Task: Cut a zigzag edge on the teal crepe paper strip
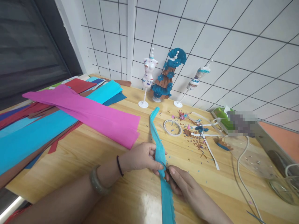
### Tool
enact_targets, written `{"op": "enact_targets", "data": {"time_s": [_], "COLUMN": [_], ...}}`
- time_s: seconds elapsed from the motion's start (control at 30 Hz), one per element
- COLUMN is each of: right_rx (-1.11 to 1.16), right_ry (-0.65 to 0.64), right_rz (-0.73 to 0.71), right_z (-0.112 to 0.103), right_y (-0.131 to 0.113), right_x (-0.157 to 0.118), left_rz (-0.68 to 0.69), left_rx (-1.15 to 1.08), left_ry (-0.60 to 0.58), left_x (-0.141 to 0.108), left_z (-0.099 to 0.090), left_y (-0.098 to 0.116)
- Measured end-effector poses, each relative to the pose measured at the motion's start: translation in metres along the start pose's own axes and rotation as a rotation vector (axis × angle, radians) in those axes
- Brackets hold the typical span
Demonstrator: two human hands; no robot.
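Note:
A long turquoise crepe paper strip [160, 152] runs down the middle of the table toward me, its lower right edge cut into small scallops. My left hand [146, 158] pinches the strip between thumb and fingers. Dark scissors [171, 175] are gripped in my right hand [184, 183], their narrow tips touching the strip beside my left thumb. The handles are mostly hidden by my fingers. Beyond the strip's far end stands a dress form in a blue and brown paper dress [165, 77].
Pink paper [100, 115] and turquoise paper sheets [42, 133] are piled at left. Two dress forms [149, 73] [198, 79] flank the dressed one. A tape roll [172, 128], paper scraps [198, 141], a white cable [243, 174], a green tissue pack [221, 119] and a glass dish [283, 189] lie right.

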State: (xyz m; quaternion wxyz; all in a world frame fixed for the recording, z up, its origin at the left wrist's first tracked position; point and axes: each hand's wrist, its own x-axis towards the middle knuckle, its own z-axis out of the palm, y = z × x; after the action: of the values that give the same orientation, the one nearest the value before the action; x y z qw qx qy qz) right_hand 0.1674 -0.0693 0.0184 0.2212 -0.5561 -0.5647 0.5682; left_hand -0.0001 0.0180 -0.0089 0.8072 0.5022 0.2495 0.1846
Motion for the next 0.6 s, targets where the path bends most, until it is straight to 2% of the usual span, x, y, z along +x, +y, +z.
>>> {"op": "enact_targets", "data": {"time_s": [0.6], "right_rx": [-0.021], "right_ry": [-0.062], "right_rz": [-0.022], "right_z": [-0.0017], "right_y": [0.0003], "right_x": [-0.0003], "left_rz": [-0.072], "left_rx": [0.039], "left_ry": [-0.039], "left_x": [-0.0033], "left_z": [-0.0030], "left_y": [0.0051]}}
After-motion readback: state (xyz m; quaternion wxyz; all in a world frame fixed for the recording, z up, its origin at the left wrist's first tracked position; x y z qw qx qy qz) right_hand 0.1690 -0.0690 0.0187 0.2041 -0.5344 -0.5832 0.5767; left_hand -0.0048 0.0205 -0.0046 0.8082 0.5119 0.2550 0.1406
